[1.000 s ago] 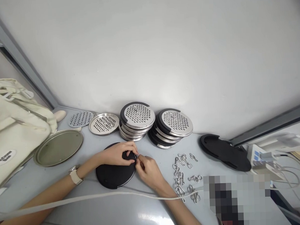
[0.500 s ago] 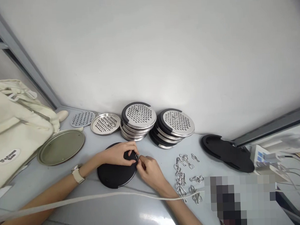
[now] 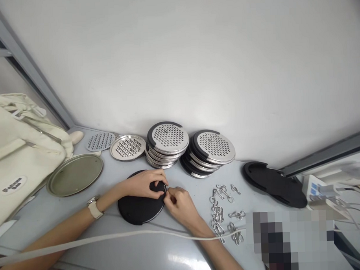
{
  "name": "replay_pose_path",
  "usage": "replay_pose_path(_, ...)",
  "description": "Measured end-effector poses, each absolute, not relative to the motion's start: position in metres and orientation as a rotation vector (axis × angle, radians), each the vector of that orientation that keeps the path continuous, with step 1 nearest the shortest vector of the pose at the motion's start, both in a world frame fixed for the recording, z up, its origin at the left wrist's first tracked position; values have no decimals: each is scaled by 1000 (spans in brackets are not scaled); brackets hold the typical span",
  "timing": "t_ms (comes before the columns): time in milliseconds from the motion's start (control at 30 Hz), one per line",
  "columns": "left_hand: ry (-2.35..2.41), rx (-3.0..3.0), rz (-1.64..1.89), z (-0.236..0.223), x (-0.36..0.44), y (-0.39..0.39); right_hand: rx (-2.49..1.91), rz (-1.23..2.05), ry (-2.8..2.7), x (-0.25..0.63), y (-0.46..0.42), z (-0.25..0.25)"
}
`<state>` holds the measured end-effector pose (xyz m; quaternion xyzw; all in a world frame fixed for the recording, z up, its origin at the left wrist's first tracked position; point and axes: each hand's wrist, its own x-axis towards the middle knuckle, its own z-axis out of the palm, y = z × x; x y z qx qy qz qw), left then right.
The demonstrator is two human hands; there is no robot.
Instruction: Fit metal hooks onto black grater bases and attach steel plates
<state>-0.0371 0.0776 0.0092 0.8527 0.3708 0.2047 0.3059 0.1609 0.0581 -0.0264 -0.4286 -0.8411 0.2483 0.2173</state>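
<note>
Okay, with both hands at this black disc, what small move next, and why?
Perhaps gently tug the small metal piece with the right hand: its fingertips appear to pinch it at the edge of the black disc, the left hand rests on the disc, and whether the piece is attached can't be made out.

Cream bag at left, pale cord across the front, power strip at right

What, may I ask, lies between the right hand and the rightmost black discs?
In the head view, metal clips lie between the right hand and discs.
</note>
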Motion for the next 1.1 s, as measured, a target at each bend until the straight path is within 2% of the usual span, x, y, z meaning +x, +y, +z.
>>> replay_pose_path(1100,941,2201,507,16,-38,77,-1214,705,-2295,160,57,-28)
